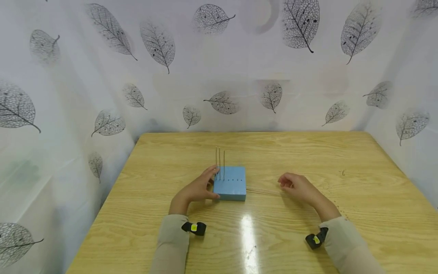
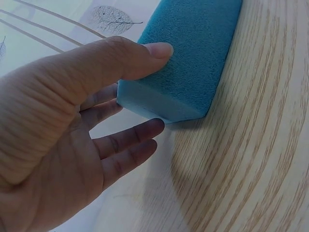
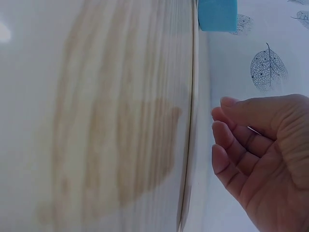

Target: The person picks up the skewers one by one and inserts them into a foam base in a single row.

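Note:
A blue foam block (image 1: 236, 192) lies on the table, with three thin sticks (image 1: 219, 163) standing upright at the left end of its row of holes. My left hand (image 1: 196, 188) grips the block's left side. In the left wrist view the thumb (image 2: 157, 50) presses the block's front face, while some fingers reach behind it. Several more thin sticks (image 1: 265, 191) lie flat to the right of the block. Over their right end hovers my right hand (image 1: 299, 186), fingers loosely curled and thumb close to the index finger, with nothing visible between them.
The wooden table (image 1: 137, 236) carries both forearms, each with a black wrist camera strap. A white leaf-print curtain (image 1: 239, 57) hangs along the table's back and sides. Small dark specks (image 1: 337, 205) dot the wood near the right wrist.

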